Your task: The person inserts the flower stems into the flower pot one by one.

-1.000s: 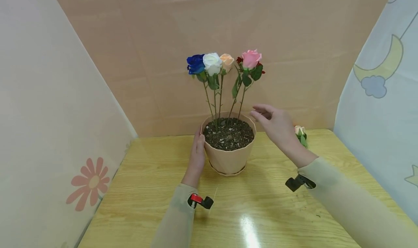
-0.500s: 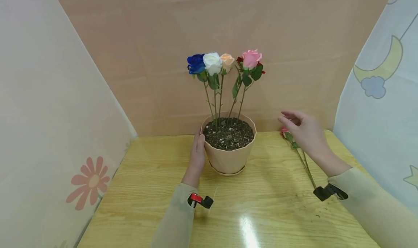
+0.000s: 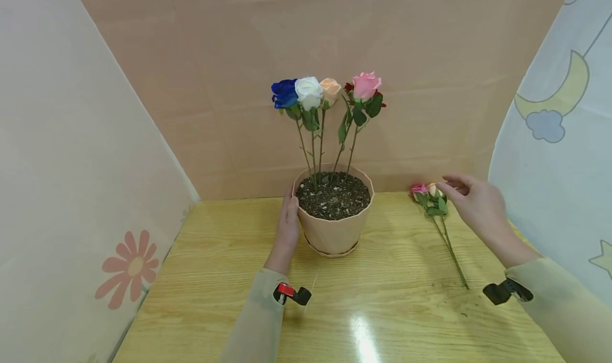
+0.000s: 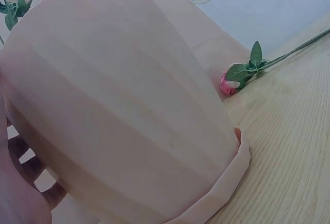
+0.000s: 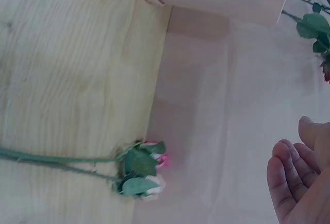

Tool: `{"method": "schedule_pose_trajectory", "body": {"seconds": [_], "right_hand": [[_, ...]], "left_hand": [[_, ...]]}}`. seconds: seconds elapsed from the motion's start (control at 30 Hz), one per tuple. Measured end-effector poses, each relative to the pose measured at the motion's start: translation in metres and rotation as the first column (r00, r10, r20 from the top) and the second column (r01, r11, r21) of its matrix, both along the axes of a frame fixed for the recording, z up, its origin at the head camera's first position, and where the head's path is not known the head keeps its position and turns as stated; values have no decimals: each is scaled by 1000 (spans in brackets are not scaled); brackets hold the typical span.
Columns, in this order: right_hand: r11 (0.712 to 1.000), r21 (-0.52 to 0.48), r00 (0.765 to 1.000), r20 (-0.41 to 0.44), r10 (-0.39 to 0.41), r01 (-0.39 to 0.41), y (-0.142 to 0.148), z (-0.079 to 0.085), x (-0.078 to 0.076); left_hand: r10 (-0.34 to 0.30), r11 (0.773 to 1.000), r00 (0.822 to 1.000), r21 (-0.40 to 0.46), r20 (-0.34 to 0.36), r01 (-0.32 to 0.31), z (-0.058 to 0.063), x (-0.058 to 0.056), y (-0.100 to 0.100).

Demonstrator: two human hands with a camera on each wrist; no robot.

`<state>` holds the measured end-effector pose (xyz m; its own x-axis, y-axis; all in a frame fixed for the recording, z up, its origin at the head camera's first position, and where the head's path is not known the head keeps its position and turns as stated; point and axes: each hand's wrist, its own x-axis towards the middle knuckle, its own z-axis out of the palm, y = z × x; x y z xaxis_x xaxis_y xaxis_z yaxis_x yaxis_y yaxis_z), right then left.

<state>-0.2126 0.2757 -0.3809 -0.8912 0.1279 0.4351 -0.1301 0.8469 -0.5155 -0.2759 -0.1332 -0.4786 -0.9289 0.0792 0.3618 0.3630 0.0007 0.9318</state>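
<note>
My left hand (image 3: 288,227) holds the left side of a peach flowerpot (image 3: 334,235), its fingers bent round the wall in the left wrist view. Dark soil (image 3: 334,195) fills the pot. Standing in it are a blue rose (image 3: 285,93), a white rose (image 3: 308,92), a peach rose (image 3: 330,89), a pink rose (image 3: 366,86) and red blooms partly hidden behind. My right hand (image 3: 480,206), loosely curled and holding nothing, hovers just right of two roses lying on the table: a deep pink rose (image 3: 418,189) and a pale peach rose (image 3: 433,189).
A saucer (image 3: 332,254) sits under the pot on the wooden table (image 3: 215,278). Peach cloth (image 3: 229,86) hangs behind. Patterned white sheets flank the left and right sides. Small dark crumbs lie on the table near the loose stems.
My right hand has moved right, away from the pot to beside the lying roses, bringing them into view. The left hand stays on the pot.
</note>
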Motion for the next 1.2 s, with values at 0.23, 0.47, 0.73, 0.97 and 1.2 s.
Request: {"method": "schedule_pose_trajectory", "body": {"seconds": [0.23,0.47,0.73,0.97,1.2], "right_hand": [[1000,12,999,38,-13,12,22,-19,2],[999,41,996,83,-10,7,37,-39,5],[997,75,993,117,-21,12,47,-63,7],[997,71,986,162,-26,14,53,-78,9],[997,70,982,189,-24,10,54,-87,11]], "left_hand": [[-6,1000,1000,15,-23,6,-1,-2,0],[-9,1000,999,19,-31,10,2,-1,0],[6,1000,1000,-11,-27,-6,2,0,0],[6,1000,1000,-16,-25,-7,0,0,0],[-7,1000,1000,-2,-18,7,-2,-1,0]]}}
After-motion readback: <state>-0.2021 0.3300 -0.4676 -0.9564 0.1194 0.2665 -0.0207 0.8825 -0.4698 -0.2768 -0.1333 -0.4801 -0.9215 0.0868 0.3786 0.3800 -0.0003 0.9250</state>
